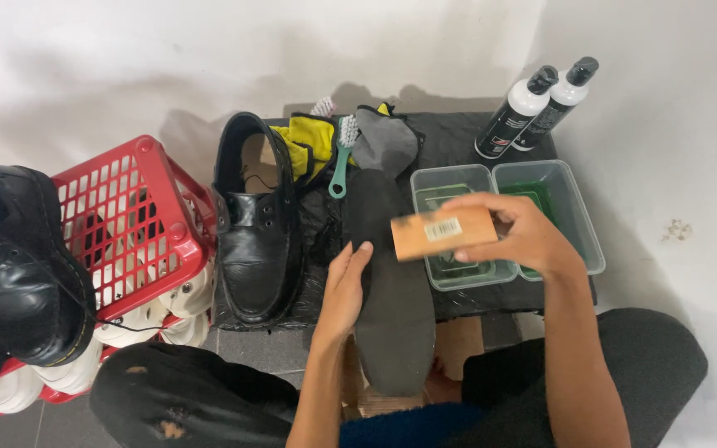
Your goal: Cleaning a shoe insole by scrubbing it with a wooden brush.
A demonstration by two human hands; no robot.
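A dark insole (392, 290), judged thin, light and floppy, is steadied at its edge by the flat, open left hand (343, 286), while a tan wooden brush block (444, 233) is clamped in the right hand (524, 232).

Both forearms reach forward from the bottom edge, bare to the elbow. The left hand (343, 286) lies flat, palm down, fingers straight and together, pointing away from the body. The right hand (518, 232) is raised higher, wrist bent leftward, fingers and thumb closed in a pinch grip.
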